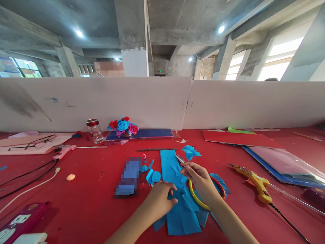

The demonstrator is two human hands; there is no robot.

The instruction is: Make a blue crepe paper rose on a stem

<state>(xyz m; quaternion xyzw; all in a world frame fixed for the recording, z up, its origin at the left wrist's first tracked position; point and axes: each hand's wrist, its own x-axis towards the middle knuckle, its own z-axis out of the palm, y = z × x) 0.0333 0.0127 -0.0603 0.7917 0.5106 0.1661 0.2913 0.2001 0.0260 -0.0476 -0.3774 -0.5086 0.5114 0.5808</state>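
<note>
In the head view, my right hand (199,176) is closed around the middle of a pair of scissors. The scissors' metal blades (180,158) stick out past my fingertips, and their yellow handle loop (195,198) shows below the hand. My left hand (162,198) hovers at or rests on a long strip of blue paper (184,227); thumb and forefinger are apart with nothing seen between them. Loose blue petal-shaped pieces (190,201) lie on the strip. Just beyond my right hand is a blue paper flower (191,152). More blue scraps (153,176) lie left of the strip.
A phone (129,176) lies left of the paper. On the right are a yellow glue gun (254,183) and coloured sheets (284,159). A paper bouquet (123,126), a glass jar (95,131) and glasses (33,144) are along the back. A power strip (24,220) is front left.
</note>
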